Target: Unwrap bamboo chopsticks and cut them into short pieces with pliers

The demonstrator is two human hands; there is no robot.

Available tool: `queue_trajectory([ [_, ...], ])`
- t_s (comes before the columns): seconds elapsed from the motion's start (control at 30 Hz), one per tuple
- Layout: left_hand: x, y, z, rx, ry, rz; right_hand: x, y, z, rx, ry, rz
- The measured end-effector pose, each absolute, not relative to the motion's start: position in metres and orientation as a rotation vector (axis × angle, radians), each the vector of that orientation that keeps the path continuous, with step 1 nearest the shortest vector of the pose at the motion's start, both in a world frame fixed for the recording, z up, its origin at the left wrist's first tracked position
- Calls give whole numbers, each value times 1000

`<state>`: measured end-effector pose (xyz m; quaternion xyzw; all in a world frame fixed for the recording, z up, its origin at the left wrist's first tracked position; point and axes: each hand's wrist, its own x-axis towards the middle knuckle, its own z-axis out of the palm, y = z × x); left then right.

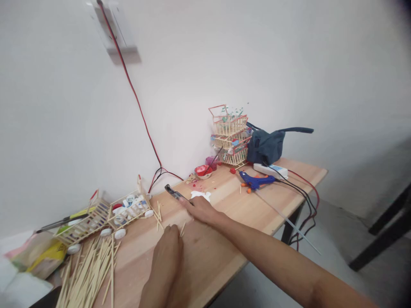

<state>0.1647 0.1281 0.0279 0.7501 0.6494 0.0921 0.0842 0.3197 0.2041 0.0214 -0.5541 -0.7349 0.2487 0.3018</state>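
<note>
My right hand [201,209] reaches out over the wooden table [224,252] and grips a dark slim tool [173,193], probably a cutter or pliers, that points up and left. My left hand [167,252] lies palm down on the tabletop nearer to me, fingers together, with a short stick [182,229] at its fingertips. A few loose sticks [158,216] lie just left of both hands. A white scrap [201,195] sits beyond the right hand.
A pile of thin wooden sticks [90,273] lies at the left front. Stick baskets with bottle caps [128,207] stand left; stacked stick baskets [230,137], a blue bag [265,146], a blue glue gun [255,181], a power strip [270,170] and a red dish [203,171] are behind.
</note>
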Motion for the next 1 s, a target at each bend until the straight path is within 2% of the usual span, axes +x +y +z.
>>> queue_trajectory([
  [0.27, 123, 114, 27, 2056, 1929, 649, 319, 204, 21, -1484, -1941, 654],
  [0.6, 117, 89, 12, 2136, 2289, 476, 319, 203, 18, -1473, -1939, 680],
  [1.0, 123, 80, 11, 2152, 2423, 455, 319, 198, 19, -1480, -1902, 749],
])
